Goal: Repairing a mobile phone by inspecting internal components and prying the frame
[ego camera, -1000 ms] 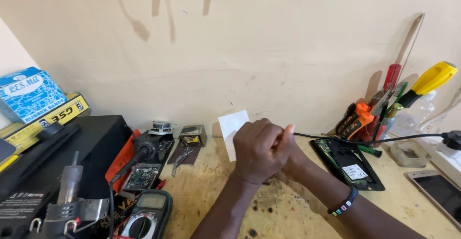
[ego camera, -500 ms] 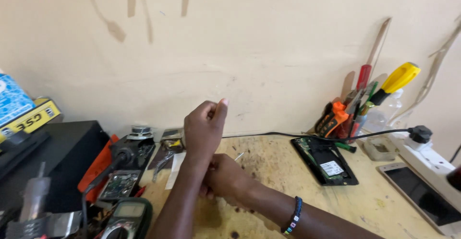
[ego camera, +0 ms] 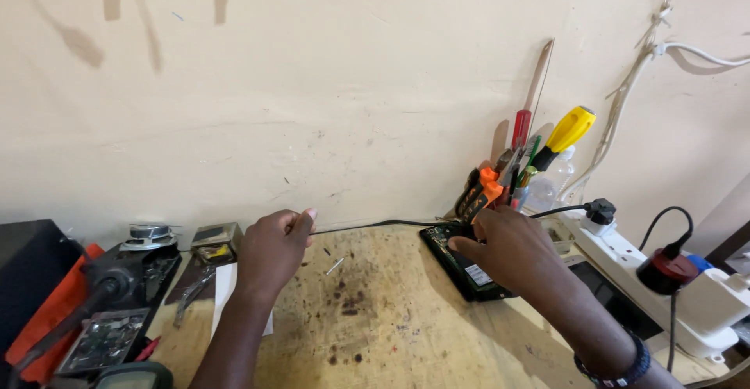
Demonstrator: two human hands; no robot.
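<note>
Hands split apart now; half a second back stacked at tabletop centre, left raised above right. Left hand down near the tabletop's back edge, loosely curled, thumb and forefinger pinching the thin black cable running along the wall. Right hand moved out toward the back-right, fingers spread over the opened black device with exposed board; touching its top, real grip or mere rest not readable. Beaded bracelet on right wrist.

White paper slip, held up a second ago, now flat on the tabletop under the left forearm. Small screw or pin loose between the hands.

Tool cluster against the wall at back-right: yellow-handled screwdriver, red-handled screwdriver, orange-black pliers. White power strip along the right edge, black plug seated at its far end, red-black plug nearer.

Left edge: scrap circuit board, small speaker, orange casing.

Camera swung right versus earlier frames.
</note>
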